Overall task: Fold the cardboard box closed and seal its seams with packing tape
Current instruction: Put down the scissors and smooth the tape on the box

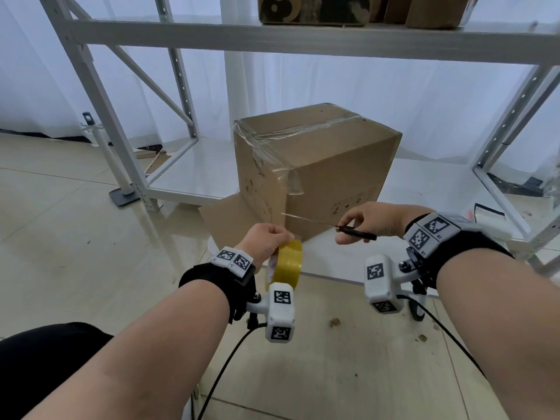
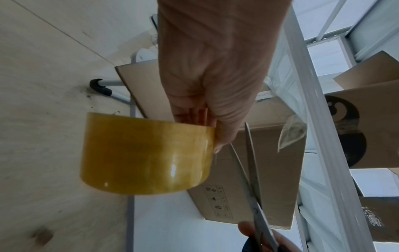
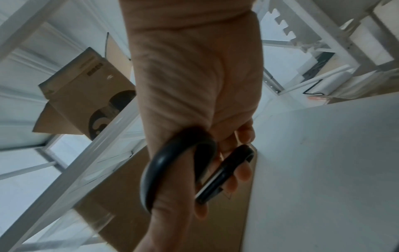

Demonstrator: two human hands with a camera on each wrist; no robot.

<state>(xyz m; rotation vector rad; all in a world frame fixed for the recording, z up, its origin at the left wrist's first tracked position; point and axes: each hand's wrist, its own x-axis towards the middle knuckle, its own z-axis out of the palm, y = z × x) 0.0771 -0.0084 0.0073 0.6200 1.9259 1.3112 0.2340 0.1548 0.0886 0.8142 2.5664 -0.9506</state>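
The cardboard box (image 1: 315, 165) stands upright on the low shelf (image 1: 194, 171) ahead of me, top flaps folded shut. Clear tape runs along its top seam and down the near corner, wrinkled, with a loose end hanging off the edge. One bottom flap juts out flat toward the floor. The tape roll (image 1: 288, 263), amber and glossy, sits on edge in my left hand (image 1: 265, 241), just in front of the box.
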